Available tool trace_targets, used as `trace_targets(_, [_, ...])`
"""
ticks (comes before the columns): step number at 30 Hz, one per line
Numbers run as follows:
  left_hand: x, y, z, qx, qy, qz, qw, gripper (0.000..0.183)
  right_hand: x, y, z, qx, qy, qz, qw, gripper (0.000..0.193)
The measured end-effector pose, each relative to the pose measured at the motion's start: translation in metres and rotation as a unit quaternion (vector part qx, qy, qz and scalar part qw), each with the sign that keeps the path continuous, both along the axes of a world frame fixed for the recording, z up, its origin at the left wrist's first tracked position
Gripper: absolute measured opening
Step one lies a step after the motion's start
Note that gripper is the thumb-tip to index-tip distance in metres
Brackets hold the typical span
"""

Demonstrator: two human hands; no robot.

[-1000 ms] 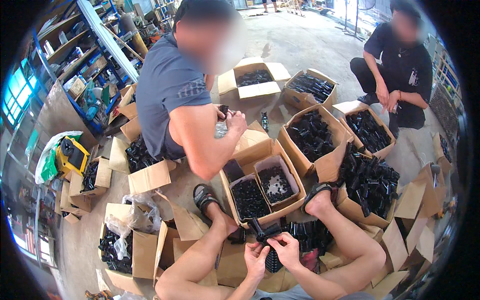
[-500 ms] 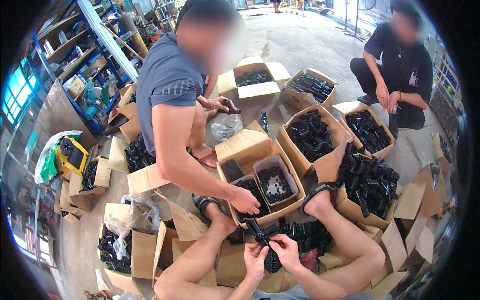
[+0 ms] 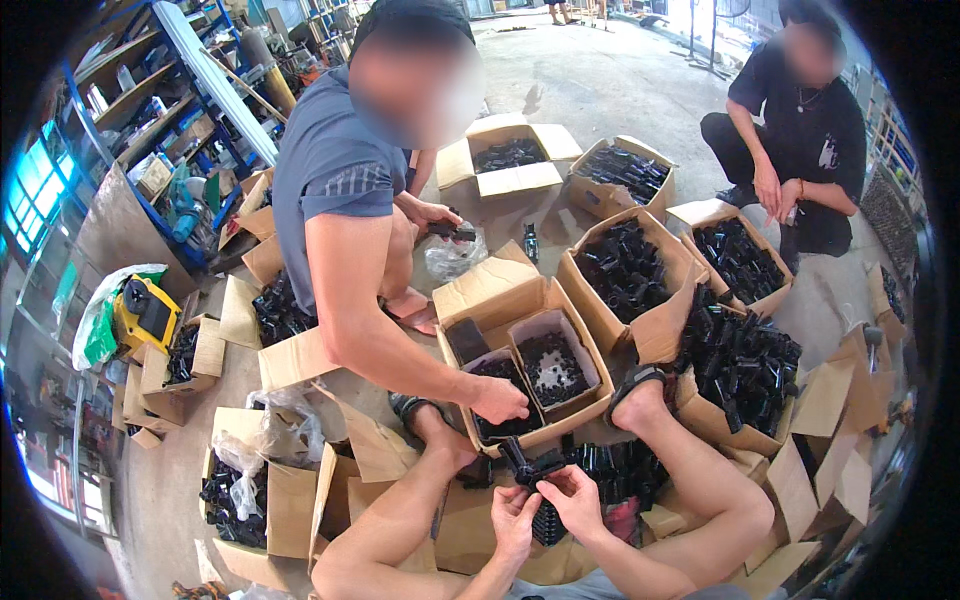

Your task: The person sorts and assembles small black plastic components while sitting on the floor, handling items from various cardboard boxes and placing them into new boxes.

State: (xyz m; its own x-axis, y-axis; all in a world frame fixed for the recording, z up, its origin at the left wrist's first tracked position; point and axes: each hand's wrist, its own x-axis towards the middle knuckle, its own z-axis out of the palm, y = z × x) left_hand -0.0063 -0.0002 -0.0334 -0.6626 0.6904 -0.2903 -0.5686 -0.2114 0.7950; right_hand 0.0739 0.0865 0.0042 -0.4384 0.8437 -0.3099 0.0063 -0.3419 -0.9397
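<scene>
Between my bent legs, my left hand (image 3: 514,522) and my right hand (image 3: 574,500) pinch a black branched plastic part (image 3: 521,464) from both sides. Its longer end points up and away from me. My fingers hide its lower end. Just beyond it stands an open cardboard box (image 3: 448,352) with two compartments of small black pieces (image 3: 552,372). A co-worker's hand (image 3: 497,398) reaches into the box's left compartment. Below my hands shows a ribbed black stack (image 3: 547,524), and more black parts (image 3: 615,468) lie behind my right hand.
A co-worker (image 3: 345,190) bends over from the left, holding a black part (image 3: 452,232) in the other hand. Another person (image 3: 795,130) crouches at the far right. Open cartons of black parts (image 3: 622,268) surround me, and a carton with plastic bags (image 3: 285,500) stands at left.
The co-worker's hand in the box has shifted slightly right, and the part in their other hand has turned. My hands keep nearly the same place and grip.
</scene>
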Motion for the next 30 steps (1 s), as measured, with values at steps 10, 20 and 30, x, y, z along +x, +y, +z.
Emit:
trace_targets(10, [-0.001,0.002,0.007,-0.004,0.005,-0.007,1.0,0.033,-0.002,0.0,0.004,-0.038,0.052,-0.028,0.998,0.003])
trace_targets(20, [-0.003,0.0,0.006,0.005,-0.008,-0.001,1.0,0.033,0.001,0.005,0.004,-0.008,0.049,0.01,0.999,0.009])
trace_targets(30, [-0.003,0.002,0.006,-0.004,-0.012,-0.004,1.0,0.033,0.002,0.006,-0.007,-0.024,0.023,0.023,0.999,0.015])
